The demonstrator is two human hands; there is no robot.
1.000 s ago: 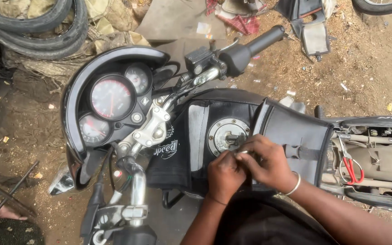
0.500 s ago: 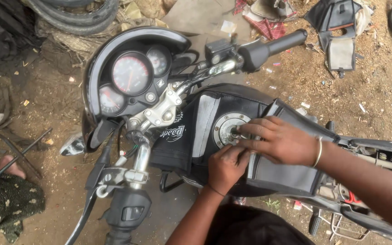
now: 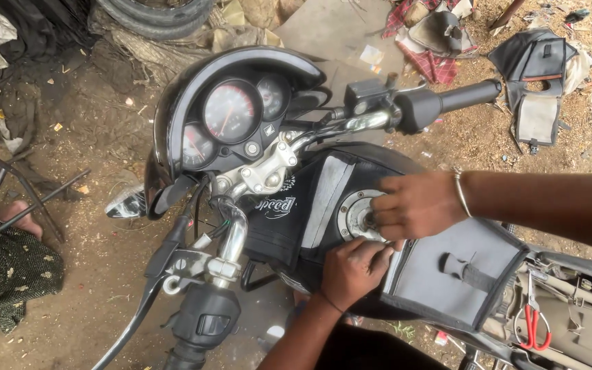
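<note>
I look down on a black motorcycle with round dials (image 3: pixel 231 113) and chrome handlebars. A black and grey fabric cover (image 3: pixel 457 274) wraps its fuel tank. My right hand (image 3: pixel 416 205), with a metal bangle at the wrist, rests fingers-down on the round metal fuel cap (image 3: pixel 354 214). My left hand (image 3: pixel 351 270) presses on the cover just below the cap, fingers curled at its edge. What the fingertips pinch is hidden.
Red-handled pliers (image 3: pixel 532 327) lie in the open frame at the right. A black seat part (image 3: pixel 536 82) and rags lie on the dirt behind. A tyre (image 3: pixel 152 17) lies at the top. Another person's foot (image 3: pixel 18 219) and patterned cloth show at left.
The view has shifted, so the motorcycle sits more to the right and nearer. My right hand has moved from the cover's edge onto the fuel cap; the left stays just below it.
</note>
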